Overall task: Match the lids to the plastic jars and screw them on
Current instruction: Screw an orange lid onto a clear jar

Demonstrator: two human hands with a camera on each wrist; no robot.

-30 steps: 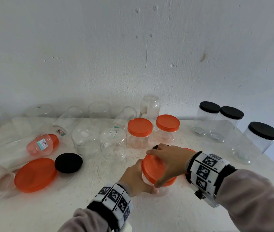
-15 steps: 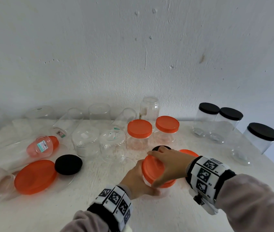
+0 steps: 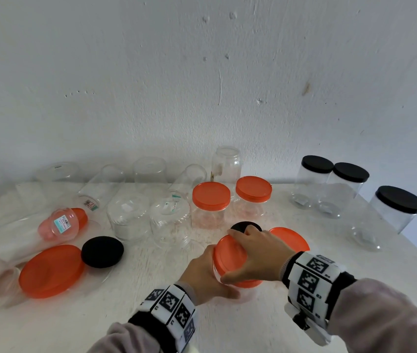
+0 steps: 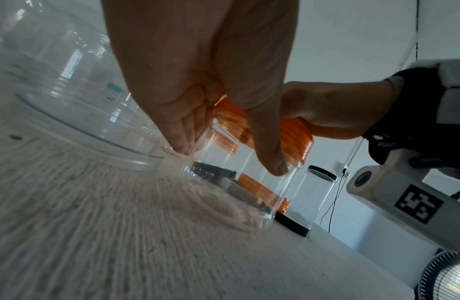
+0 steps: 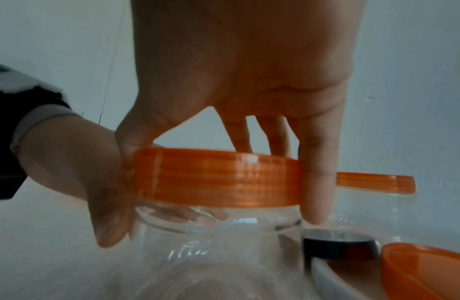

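Observation:
A clear plastic jar [image 3: 230, 285] stands on the white table near the front middle, with an orange lid [image 3: 227, 258] on its mouth. My left hand [image 3: 202, 273] grips the jar's body from the left, thumb in front. My right hand [image 3: 243, 254] grips the lid from above, thumb at the near rim and fingers over the far rim. In the right wrist view the right hand's fingers [image 5: 316, 172] wrap the ribbed orange lid [image 5: 216, 178] above the jar [image 5: 224, 233]. The left wrist view has my left thumb [image 4: 265, 142] on the jar's wall [image 4: 236, 182].
Two orange-lidded jars [image 3: 211, 197] stand just behind; three black-lidded jars [image 3: 349, 174] stand at the right. Loose lids: orange [image 3: 291, 238] and black [image 3: 240, 226] behind my right hand, a black lid [image 3: 102, 251] and a large orange lid [image 3: 51, 270] at left. Several open clear jars line the back.
My right hand has turned a little clockwise on the orange lid, its thumb sliding left along the near rim. The left hand and the jar stay in place.

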